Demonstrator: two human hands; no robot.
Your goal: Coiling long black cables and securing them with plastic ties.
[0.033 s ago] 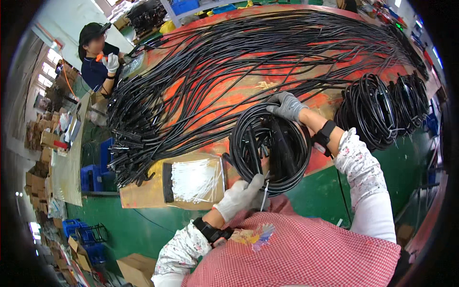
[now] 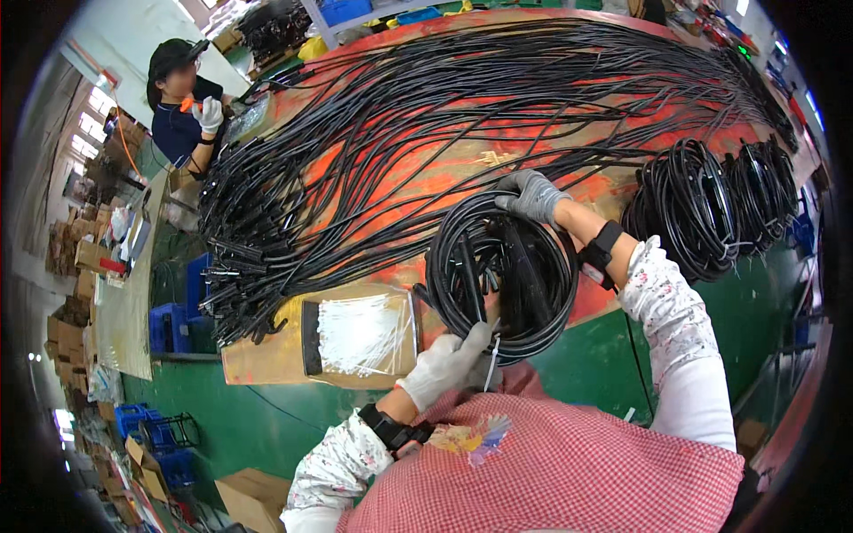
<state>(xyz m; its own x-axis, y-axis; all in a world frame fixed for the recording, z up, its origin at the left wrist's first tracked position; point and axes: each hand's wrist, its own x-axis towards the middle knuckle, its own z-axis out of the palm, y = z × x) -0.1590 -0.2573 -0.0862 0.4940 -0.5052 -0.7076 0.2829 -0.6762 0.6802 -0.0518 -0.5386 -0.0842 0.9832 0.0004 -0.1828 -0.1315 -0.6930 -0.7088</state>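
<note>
A coil of black cable (image 2: 562, 313) stands at the table's front edge, close to my body. My gloved left hand (image 2: 449, 362) is closed on the near lower side of the coil, beside a white cable tie (image 2: 494, 357) looped around the strands, its tail hanging down. At the coil's far upper rim, my right hand (image 2: 536, 197), in a grey-and-white glove, has its fingers wrapped over the cable. Dark connector parts show inside the ring. Left of the coil, many loose white cable ties (image 2: 360, 333) lie in an open cardboard box (image 2: 312, 345).
Long black cables (image 2: 426, 115) spread across the red-stained table (image 2: 604, 185). Finished-looking cable coils (image 2: 693, 209) are stacked at the table's right end. Across the table on the left, a co-worker (image 2: 178, 120) in a dark cap and white gloves works. Blue crates (image 2: 169, 327) stand at left.
</note>
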